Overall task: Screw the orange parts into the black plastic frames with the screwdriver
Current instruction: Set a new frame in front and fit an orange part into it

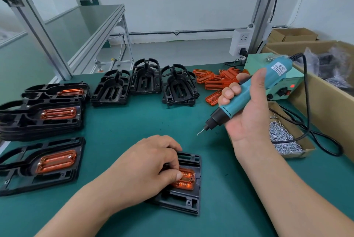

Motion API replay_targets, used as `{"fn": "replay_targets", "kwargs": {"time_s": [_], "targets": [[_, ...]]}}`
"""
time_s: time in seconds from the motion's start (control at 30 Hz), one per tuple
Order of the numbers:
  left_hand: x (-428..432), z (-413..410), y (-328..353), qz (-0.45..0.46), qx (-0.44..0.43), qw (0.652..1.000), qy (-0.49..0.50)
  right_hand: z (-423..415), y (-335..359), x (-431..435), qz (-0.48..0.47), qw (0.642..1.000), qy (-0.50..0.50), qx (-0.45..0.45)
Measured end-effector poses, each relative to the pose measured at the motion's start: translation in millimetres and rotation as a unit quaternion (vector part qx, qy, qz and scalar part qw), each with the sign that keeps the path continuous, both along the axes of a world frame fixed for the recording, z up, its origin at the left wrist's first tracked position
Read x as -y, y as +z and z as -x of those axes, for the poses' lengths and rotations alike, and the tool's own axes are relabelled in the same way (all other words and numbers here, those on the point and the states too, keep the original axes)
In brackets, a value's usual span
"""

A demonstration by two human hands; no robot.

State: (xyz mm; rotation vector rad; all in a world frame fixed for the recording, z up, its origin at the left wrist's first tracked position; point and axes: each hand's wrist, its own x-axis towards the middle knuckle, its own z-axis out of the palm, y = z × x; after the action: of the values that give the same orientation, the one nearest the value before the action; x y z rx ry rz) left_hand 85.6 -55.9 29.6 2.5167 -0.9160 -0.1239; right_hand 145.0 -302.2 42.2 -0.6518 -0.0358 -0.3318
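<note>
Left hand (153, 165) has its fingers curled down, pinching the translucent orange plastic part (186, 180) into its pocket in the flat black plastic frame (183, 201) on the green mat (134, 121) right in front, I'd guess so it can't shift while a screw goes in. Right hand (249, 119) is wrapped tight round the teal electric screwdriver (229, 106), bit tilted down toward the frame but hanging clear of it, with the cardboard tray of loose silver screws (295, 154) just beside it for easy grabs.
</note>
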Motion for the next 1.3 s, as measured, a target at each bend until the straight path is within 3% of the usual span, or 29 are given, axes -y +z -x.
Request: {"fn": "replay_targets", "kwargs": {"time_s": [0.23, 0.43, 0.73, 1.07, 1.3], "targets": [[-5.4, 0.7, 5.3, -0.026, 0.015, 0.999, -0.015, -1.6, -0.5, 3.5, -0.009, 1.0, -0.008, -0.009], [-15.5, -8.6, 8.1, -0.002, 0.02, 0.998, 0.065, -2.5, 3.1, 9.8, -0.02, 0.999, -0.026, -0.003], [-15.7, -12.1, 0.0, -0.071, 0.013, 0.993, 0.092, -6.1, 6.1, 23.4, -0.041, 0.997, -0.064, -0.002], [-17.8, -18.7, -5.8, -0.042, -0.049, 0.992, 0.111, -1.5, 14.7, 52.6, -0.068, 0.989, -0.128, -0.002], [-4.9, -19.0, -2.6, -0.029, -0.039, 0.994, 0.097, 1.9, 14.3, 83.7, -0.046, 0.985, -0.168, -0.004]]}}
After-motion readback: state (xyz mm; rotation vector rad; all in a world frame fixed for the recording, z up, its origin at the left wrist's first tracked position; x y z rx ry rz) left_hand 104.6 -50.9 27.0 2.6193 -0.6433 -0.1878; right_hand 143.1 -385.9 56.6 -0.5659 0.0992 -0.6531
